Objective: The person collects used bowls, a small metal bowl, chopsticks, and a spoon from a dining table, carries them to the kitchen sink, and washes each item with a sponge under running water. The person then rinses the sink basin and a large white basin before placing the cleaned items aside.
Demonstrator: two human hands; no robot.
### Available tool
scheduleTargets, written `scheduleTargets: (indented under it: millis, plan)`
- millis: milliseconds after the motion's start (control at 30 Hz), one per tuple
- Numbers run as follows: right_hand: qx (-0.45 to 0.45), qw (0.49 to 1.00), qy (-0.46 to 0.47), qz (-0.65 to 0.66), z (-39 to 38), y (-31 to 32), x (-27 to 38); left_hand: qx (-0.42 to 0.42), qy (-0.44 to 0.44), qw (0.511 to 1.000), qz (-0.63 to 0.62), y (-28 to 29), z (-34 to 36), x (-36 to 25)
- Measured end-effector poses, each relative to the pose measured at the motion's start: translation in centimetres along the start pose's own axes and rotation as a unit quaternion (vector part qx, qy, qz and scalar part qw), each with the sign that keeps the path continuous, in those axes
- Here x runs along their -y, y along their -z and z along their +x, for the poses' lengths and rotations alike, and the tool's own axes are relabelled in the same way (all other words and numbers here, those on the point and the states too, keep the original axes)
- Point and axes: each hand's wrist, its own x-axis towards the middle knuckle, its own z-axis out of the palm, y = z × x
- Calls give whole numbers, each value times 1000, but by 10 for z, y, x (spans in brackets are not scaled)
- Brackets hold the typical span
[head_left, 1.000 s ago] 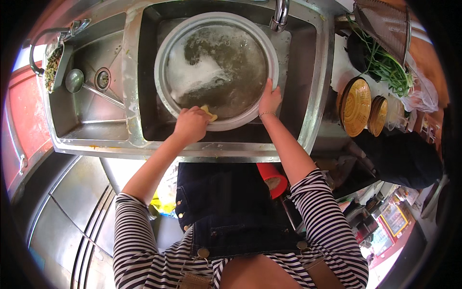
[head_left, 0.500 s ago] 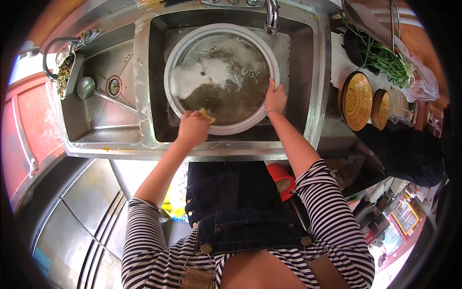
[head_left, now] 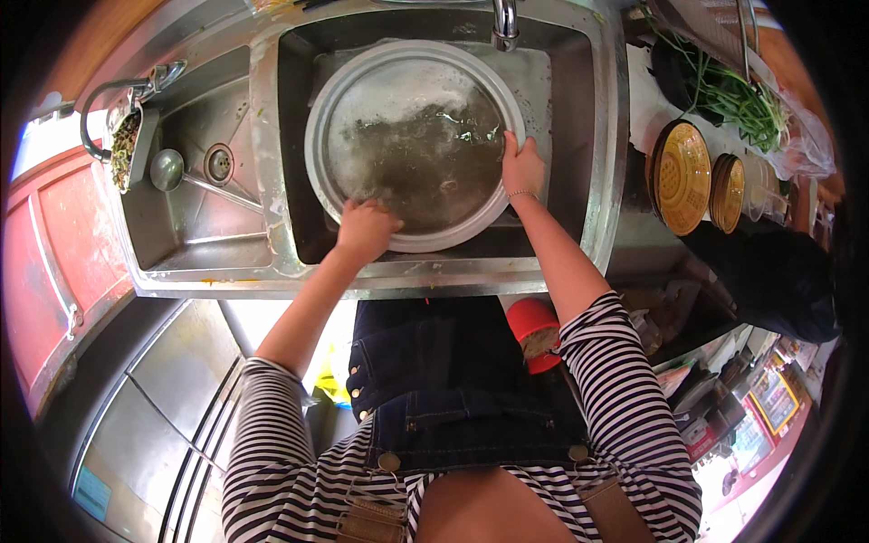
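Note:
A large round metal basin (head_left: 319, 107) with a pale, wide rim stands in the right-hand bowl of a steel sink (head_left: 570, 136). Murky water with white foam along its far side fills it. My left hand (head_left: 367, 230) is closed at the near left of the basin, fingertips in the water; the yellow sponge seen in it a moment ago is now hidden under the fingers. On the right side, my right hand (head_left: 523, 170) grips the rim, thumb on top.
A ladle (head_left: 168, 170) lies in the left sink bowl, beside a container of chopped scraps (head_left: 125, 149). One faucet (head_left: 505, 27) hangs over the far edge. To the right are yellow woven-look baskets (head_left: 683, 176), green stalks (head_left: 738, 104) and a dark-clothed person (head_left: 769, 276).
My left hand has pushed slightly inward, fingers now in the water, and the sponge has gone from sight. Foam has drifted toward the far side. The right hand keeps its hold.

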Motion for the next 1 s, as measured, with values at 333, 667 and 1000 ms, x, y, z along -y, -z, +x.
scheduleTargets:
  millis: [333, 667, 1000]
  plan:
    - [2, 999, 15, -29, 3, -2, 3, 18, -43, 991, 123, 3, 8, 20]
    - [17, 999, 21, -23, 4, -4, 4, -22, -29, 987, 156, 11, 12, 61]
    - [296, 931, 187, 107, -79, 2, 36, -49, 55, 944, -321, -21, 27, -38]
